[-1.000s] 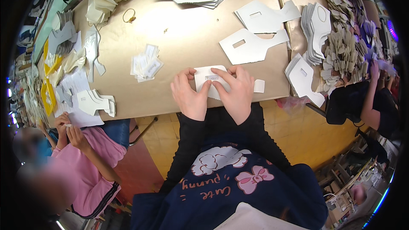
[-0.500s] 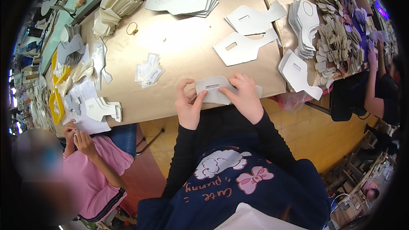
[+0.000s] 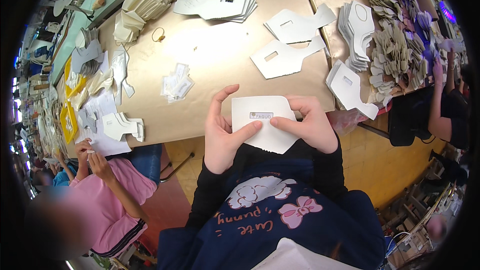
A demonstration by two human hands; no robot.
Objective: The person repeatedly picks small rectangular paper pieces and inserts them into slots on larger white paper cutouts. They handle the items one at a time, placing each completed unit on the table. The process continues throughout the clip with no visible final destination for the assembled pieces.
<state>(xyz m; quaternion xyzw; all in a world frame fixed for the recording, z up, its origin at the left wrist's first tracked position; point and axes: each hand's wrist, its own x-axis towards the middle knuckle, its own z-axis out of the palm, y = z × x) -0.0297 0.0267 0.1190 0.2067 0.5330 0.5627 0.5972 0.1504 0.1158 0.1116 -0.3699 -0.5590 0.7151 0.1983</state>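
Note:
In front of my body I hold up a white cut shoe-upper piece (image 3: 272,137) with a toothed lower edge. A small printed label (image 3: 261,116) shows in its rectangular window. My left hand (image 3: 221,142) grips the piece's left side, thumb pressed just under the label and index finger raised off it. My right hand (image 3: 316,126) is closed on the right side, its thumb near the label's right end and its other fingers behind the piece. Beyond my hands, a small pile of clear-and-white labels (image 3: 177,86) lies on the table.
Two windowed white pieces (image 3: 285,60) lie ahead to the right, beside a white stack (image 3: 355,35) and another piece (image 3: 346,86). A further stack (image 3: 212,5) and cream bundles (image 3: 142,7) stand at the back. At left sits a person in pink (image 3: 112,190).
The white piece has come nearer to my body and tipped up, its face now more fully in view. Both hands moved back with it, and my left index finger straightened upward.

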